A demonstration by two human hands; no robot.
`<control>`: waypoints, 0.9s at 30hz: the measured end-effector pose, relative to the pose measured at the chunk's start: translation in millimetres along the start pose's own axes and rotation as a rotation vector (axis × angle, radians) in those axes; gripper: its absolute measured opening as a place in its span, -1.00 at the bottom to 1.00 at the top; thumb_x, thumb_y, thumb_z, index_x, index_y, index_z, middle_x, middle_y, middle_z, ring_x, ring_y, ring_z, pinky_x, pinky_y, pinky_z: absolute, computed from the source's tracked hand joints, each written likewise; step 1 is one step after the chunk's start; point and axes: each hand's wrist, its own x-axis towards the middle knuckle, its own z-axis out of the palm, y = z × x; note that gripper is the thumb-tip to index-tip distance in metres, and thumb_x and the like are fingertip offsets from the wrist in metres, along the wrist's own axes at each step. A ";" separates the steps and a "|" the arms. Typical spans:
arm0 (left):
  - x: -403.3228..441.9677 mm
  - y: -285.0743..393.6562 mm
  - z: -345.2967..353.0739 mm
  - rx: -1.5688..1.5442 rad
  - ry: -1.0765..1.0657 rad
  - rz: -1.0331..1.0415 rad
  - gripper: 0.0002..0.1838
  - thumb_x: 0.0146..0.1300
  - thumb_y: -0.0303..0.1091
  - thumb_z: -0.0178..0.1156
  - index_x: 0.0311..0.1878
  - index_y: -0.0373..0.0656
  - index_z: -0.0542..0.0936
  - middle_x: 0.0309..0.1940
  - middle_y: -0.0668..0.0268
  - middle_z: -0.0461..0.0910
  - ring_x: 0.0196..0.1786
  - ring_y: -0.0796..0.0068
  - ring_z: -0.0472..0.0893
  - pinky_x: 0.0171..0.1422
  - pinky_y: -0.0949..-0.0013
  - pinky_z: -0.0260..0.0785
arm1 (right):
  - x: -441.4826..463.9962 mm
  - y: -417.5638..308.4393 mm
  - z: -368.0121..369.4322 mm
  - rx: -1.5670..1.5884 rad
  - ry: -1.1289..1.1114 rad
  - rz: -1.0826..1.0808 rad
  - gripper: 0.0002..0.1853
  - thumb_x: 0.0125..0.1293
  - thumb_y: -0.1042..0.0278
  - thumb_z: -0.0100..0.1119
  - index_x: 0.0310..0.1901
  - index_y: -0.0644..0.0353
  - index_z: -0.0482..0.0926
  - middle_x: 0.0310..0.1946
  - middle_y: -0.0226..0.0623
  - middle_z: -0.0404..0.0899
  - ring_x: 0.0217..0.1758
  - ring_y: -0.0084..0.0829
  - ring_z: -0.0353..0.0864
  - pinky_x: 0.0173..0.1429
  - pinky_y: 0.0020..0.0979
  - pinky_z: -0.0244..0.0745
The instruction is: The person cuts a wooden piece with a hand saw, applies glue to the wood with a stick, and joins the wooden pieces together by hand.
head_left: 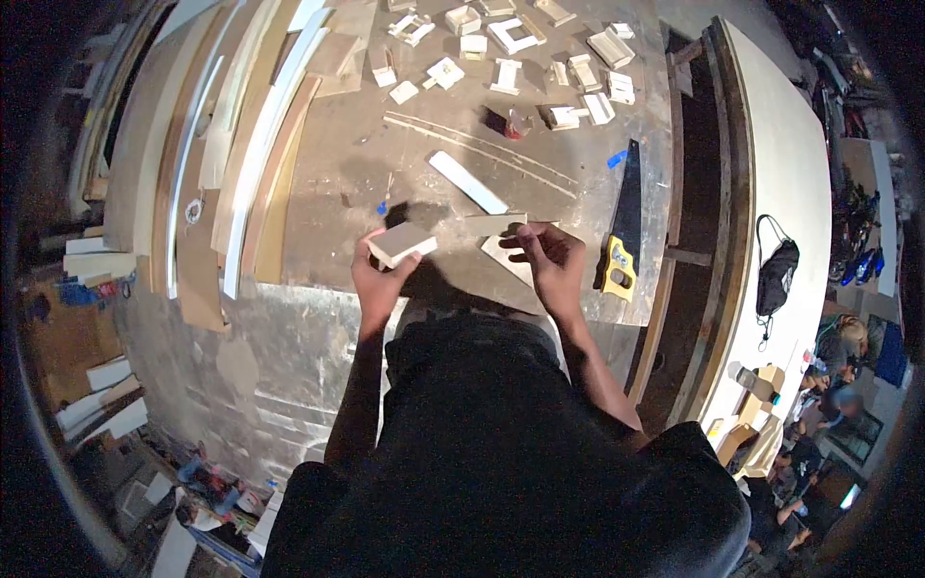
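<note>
Left hand (379,286) gripping block (403,242), right hand (557,273) pinching thin strip (493,223); white slat (468,182) ahead, handsaw (625,217) at right, wooden pieces (506,75) beyond

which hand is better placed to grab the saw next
Probably the right hand: it's nearer the saw, though it holds a thin piece; the left hand, farther away, holds a block.

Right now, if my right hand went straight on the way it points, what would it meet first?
Likely the near end of the white strip on the bench, though your right hand seems raised, so it might pass over.
</note>
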 end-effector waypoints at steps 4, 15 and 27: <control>38.7 -98.8 0.3 0.020 0.088 0.049 -0.29 -0.05 -0.52 0.57 0.20 -0.29 0.45 0.07 0.13 0.59 0.09 0.36 0.63 0.16 0.27 0.55 | 21.0 12.9 -21.2 0.071 -0.127 0.074 -0.75 0.53 0.34 0.12 -0.09 0.41 0.62 -0.24 -0.13 0.74 -0.18 -0.30 0.79 -0.18 -0.34 0.70; 72.3 -81.4 -22.2 0.648 -0.003 0.515 -0.07 -0.17 -0.07 0.61 0.32 -0.14 0.44 0.27 0.07 0.45 0.36 -0.04 0.38 0.35 -0.04 0.33 | 73.7 5.9 31.1 0.099 -0.134 0.262 -0.76 0.56 0.38 -0.01 -0.09 0.39 0.59 -0.27 -0.08 0.73 -0.25 -0.29 0.77 -0.16 -0.34 0.68; 155.6 70.4 -18.0 -0.585 -0.995 -0.435 0.05 -0.19 -0.19 0.70 0.43 -0.20 0.40 0.31 0.25 0.52 0.37 0.40 0.45 0.42 0.25 0.28 | 114.6 -0.8 95.2 0.072 -0.394 0.292 -0.76 0.54 0.35 0.03 -0.16 0.37 0.60 -0.38 -0.14 0.72 -0.36 -0.41 0.72 -0.24 -0.44 0.61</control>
